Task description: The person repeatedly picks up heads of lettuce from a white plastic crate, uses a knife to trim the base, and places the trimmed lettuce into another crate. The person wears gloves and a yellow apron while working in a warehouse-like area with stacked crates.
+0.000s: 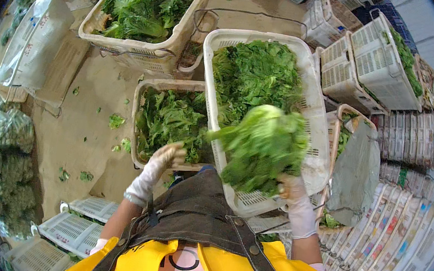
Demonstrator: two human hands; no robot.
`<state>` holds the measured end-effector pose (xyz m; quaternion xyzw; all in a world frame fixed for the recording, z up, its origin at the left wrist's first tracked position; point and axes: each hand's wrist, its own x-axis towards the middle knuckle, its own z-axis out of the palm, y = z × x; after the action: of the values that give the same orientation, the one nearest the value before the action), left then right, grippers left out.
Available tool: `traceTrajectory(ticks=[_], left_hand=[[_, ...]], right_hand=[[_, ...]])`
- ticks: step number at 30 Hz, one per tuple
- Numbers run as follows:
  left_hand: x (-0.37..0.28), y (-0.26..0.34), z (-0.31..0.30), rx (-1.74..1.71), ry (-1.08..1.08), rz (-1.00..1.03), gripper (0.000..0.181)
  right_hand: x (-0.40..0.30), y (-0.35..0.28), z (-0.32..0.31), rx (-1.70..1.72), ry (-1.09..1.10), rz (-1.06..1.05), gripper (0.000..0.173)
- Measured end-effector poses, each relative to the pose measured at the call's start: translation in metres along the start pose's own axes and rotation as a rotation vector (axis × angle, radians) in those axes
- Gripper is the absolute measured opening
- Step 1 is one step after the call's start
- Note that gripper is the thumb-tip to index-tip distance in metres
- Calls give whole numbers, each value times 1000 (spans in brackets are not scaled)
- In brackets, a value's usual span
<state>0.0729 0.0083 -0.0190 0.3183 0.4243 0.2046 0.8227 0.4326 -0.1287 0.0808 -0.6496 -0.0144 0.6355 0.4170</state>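
My right hand [293, 197], in a white glove, grips a leafy head of green lettuce [266, 150] by its lower right side. The lettuce is blurred and hangs over a white plastic crate [318, 165] partly filled with loose lettuce leaves [258, 75]. My left hand [164, 159], also gloved, hovers by the near edge of a lower crate [135, 124] of lettuce leaves [172, 117]. Its fingers are curled and blurred, and nothing shows in them.
A large crate [130, 43] heaped with greens stands beyond, at the left. Stacked crates [387, 63] and a crate under a grey sheet [355, 174] line the right. Bagged vegetables [12, 162] lie far left. Leaf scraps [116, 121] litter the floor. White crates [74, 232] stand near left.
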Motion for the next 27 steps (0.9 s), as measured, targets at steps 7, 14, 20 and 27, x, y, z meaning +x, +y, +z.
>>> traceTrajectory(ticks=[7, 14, 20, 27], left_hand=[[-11, 68, -10, -412, -397, 107, 68], [-72, 113, -23, 28, -287, -40, 51], [-100, 90, -32, 120, -277, -54, 90], [-115, 86, -7, 42, -248, 146, 77]], right_hand=[[-6, 37, 146, -455, -355, -171, 90], [2, 22, 145, -1049, -148, -698, 69], [-11, -11, 191, -1303, -105, -1126, 28], [-26, 2, 220, -1455, -337, -1286, 19]])
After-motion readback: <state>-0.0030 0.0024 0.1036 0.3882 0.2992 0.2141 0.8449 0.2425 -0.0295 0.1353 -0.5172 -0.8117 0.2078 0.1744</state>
